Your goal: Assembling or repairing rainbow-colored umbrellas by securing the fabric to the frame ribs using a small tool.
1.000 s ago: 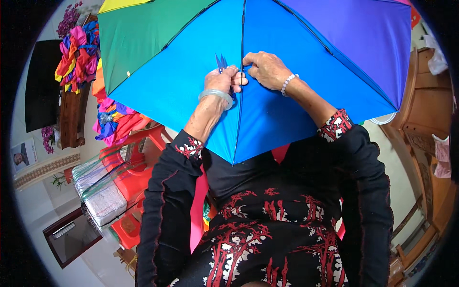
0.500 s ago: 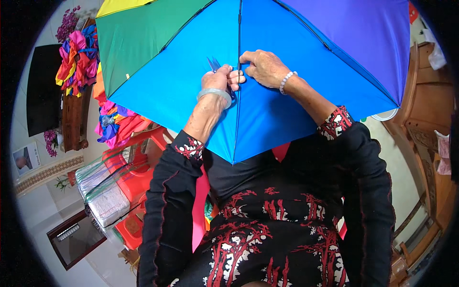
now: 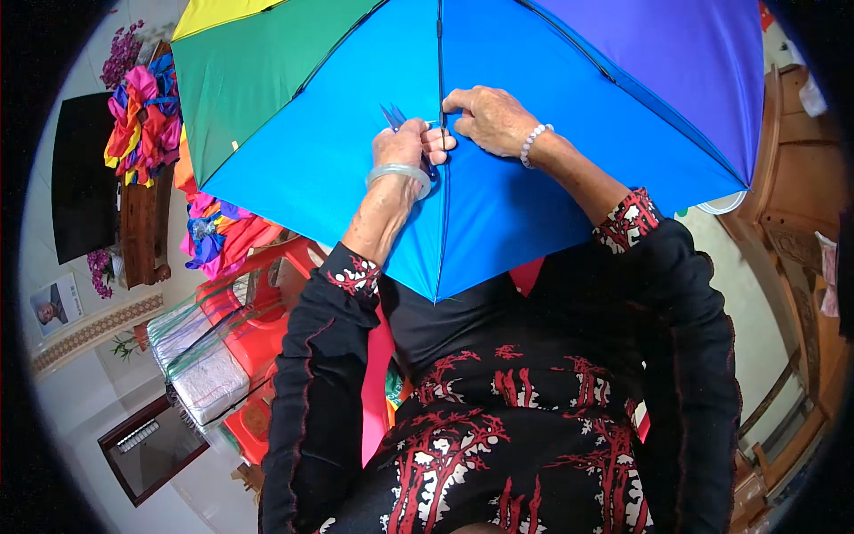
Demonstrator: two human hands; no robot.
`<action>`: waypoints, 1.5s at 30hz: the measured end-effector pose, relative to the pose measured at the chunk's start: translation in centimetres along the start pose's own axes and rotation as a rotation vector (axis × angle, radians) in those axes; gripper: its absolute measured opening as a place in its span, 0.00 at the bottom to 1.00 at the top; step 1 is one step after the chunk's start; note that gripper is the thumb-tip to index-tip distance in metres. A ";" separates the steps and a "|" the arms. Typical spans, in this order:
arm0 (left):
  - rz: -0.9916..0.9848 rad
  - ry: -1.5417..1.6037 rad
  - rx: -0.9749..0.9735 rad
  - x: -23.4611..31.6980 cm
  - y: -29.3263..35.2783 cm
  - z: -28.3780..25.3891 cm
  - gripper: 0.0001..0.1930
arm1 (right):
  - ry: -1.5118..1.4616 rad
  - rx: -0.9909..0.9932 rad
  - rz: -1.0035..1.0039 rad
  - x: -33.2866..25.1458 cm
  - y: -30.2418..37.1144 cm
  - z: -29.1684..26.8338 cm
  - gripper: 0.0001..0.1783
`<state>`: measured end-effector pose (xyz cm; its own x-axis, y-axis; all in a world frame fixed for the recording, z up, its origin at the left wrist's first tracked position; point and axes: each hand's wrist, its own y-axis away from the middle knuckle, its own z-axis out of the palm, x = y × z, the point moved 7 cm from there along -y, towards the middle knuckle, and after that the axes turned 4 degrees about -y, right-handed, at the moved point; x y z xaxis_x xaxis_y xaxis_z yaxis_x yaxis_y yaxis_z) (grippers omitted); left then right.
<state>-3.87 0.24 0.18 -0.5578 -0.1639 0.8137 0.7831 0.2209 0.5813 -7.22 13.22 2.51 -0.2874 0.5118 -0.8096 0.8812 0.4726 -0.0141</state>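
Observation:
An umbrella with blue, green, purple and yellow panels is spread before me, its inside facing me. On its blue panel (image 3: 338, 169), a thin dark rib (image 3: 440, 53) runs down to the tip near my chest. My left hand (image 3: 405, 147) is closed around small blue scissors (image 3: 391, 116), blades pointing up, and its fingers touch the rib. Close by on the right, my right hand (image 3: 489, 120) has its fingers bent and pinched at the rib. Whatever sits between those fingertips is too small to make out.
Bundles of bright folded cloth (image 3: 147, 116) hang at the far left, with more cloth (image 3: 218, 236) below. Red plastic stools (image 3: 253, 338) and a white wrapped bundle (image 3: 209, 387) with loose strands stand at the left. Carved wooden furniture (image 3: 801, 178) lines the right side.
My right hand has shifted slightly up and left along the rib. My left hand stays nearly in place, still holding the scissors. The view has tilted a little.

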 end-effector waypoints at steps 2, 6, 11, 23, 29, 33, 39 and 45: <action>0.005 -0.011 0.009 0.0 0.1 -0.1 0.08 | -0.017 0.009 -0.011 -0.3 0.0 -0.1 0.14; 0.018 -0.026 -0.038 0.0 0.0 -0.1 0.08 | -0.039 -0.003 0.050 -0.1 0.0 -0.2 0.16; 0.032 -0.054 -0.046 0.0 0.1 0.0 0.08 | -0.022 0.023 -0.010 -0.1 0.0 -0.2 0.14; 0.049 -0.116 -0.033 0.1 0.0 0.0 0.10 | -0.025 0.030 0.000 -0.1 0.0 -0.3 0.12; 0.073 -0.114 -0.022 0.3 0.1 0.0 0.09 | -0.086 0.037 0.087 0.2 -0.1 -0.6 0.09; 0.083 -0.132 0.043 0.6 0.9 0.0 0.09 | -0.140 0.073 0.102 0.2 0.1 -0.6 0.05; 0.071 -0.111 0.018 0.4 0.7 0.0 0.09 | -0.185 0.102 0.056 0.4 -0.1 -0.5 0.05; 0.077 -0.189 -0.081 0.2 0.1 0.4 0.08 | -0.191 0.015 0.156 0.6 0.0 0.0 0.07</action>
<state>-3.97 0.64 0.42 -0.5310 0.0354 0.8466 0.8407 0.1469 0.5212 -7.40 13.57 2.00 -0.0726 0.4318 -0.8990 0.9152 0.3871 0.1120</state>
